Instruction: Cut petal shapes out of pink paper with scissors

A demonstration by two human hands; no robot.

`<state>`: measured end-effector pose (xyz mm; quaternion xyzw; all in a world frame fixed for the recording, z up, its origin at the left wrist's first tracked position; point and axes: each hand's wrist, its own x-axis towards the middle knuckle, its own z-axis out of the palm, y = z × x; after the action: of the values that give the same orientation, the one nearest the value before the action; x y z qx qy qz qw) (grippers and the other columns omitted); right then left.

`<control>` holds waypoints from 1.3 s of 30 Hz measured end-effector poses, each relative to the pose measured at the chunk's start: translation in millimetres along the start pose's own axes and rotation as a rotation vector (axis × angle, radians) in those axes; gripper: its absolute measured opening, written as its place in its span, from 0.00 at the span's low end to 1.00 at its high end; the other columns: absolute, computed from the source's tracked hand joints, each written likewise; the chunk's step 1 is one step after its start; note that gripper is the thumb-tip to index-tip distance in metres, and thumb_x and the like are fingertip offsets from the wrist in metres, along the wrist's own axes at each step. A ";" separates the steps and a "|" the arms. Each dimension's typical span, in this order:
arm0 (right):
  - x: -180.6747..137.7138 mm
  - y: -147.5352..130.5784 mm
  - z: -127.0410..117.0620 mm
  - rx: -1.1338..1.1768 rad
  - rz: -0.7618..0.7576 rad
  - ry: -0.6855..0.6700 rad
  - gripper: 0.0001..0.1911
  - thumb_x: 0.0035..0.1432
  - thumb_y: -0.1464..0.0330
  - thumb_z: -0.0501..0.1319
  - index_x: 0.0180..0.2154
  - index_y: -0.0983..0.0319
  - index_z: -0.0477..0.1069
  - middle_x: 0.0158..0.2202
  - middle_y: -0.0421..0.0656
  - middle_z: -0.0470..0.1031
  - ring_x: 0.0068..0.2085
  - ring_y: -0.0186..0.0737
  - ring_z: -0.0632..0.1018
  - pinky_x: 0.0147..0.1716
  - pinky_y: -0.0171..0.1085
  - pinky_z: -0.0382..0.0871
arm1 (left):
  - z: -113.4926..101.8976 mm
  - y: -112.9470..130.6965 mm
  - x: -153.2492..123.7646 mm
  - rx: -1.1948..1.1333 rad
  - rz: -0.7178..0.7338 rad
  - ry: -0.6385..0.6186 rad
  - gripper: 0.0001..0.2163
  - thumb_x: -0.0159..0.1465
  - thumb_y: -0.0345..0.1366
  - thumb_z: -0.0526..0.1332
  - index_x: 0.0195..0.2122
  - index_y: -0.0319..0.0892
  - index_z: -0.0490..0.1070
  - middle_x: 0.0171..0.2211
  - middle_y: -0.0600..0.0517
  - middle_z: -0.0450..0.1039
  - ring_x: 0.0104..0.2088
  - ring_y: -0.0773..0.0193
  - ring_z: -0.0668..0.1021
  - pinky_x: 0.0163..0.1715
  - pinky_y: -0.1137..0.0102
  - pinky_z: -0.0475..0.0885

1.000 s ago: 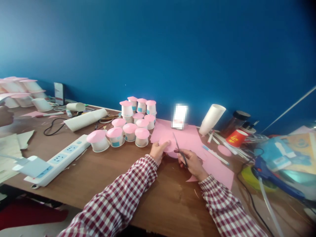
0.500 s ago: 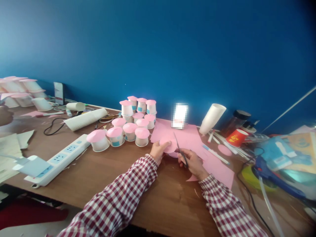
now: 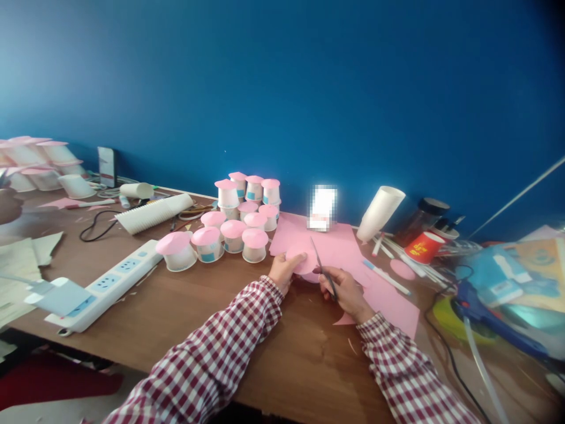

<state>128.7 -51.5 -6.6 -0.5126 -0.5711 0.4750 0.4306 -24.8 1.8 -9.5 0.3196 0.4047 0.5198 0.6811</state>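
My left hand pinches a round pink paper piece just above the wooden table. My right hand grips a pair of scissors, whose blades point up and away into the edge of that pink piece. Both hands hover over a larger pink paper sheet lying flat on the table. Red-and-white checked sleeves cover both arms.
Several white cups with pink lids stand left of the hands. A white power strip, a lying stack of paper cups, a leaning cup stack, a red cup, pens and a blue glue gun lie around.
The scissors and right hand have shifted slightly towards the pink piece; otherwise both hands stay in place.
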 end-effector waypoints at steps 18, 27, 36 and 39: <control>0.1 1.1 -2.9 0.008 0.007 -0.006 0.22 0.51 0.57 0.61 0.43 0.66 0.72 0.19 0.35 0.65 0.18 0.29 0.67 0.18 0.30 0.63 | 2.3 0.8 -1.0 -0.121 0.062 -0.021 0.19 0.41 0.38 0.72 0.31 0.32 0.74 0.24 0.46 0.75 0.26 0.64 0.76 0.25 0.72 0.71; 0.2 2.2 -2.1 0.054 0.026 -0.029 0.19 0.51 0.59 0.61 0.41 0.65 0.71 0.20 0.35 0.65 0.20 0.29 0.67 0.20 0.30 0.63 | 2.2 -1.7 1.6 -0.123 0.067 -0.003 0.14 0.42 0.36 0.71 0.27 0.32 0.74 0.23 0.46 0.75 0.24 0.65 0.75 0.24 0.73 0.69; -1.5 -2.6 -0.2 0.069 0.045 -0.017 0.21 0.49 0.58 0.62 0.41 0.66 0.71 0.20 0.36 0.66 0.20 0.29 0.67 0.20 0.30 0.64 | 1.0 -0.8 1.4 -0.098 0.062 -0.015 0.15 0.41 0.36 0.72 0.27 0.32 0.75 0.24 0.45 0.76 0.25 0.64 0.76 0.25 0.72 0.69; -1.2 -1.4 -1.0 0.062 0.046 -0.020 0.21 0.49 0.58 0.62 0.41 0.66 0.72 0.20 0.36 0.65 0.20 0.29 0.67 0.19 0.30 0.63 | 1.2 0.8 -0.2 -0.097 0.062 -0.013 0.15 0.41 0.36 0.71 0.27 0.32 0.75 0.24 0.45 0.76 0.25 0.63 0.76 0.25 0.72 0.69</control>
<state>129.5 -52.7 -5.1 -0.5072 -0.5483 0.5074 0.4298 -24.1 1.8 -8.2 0.3020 0.3645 0.5574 0.6821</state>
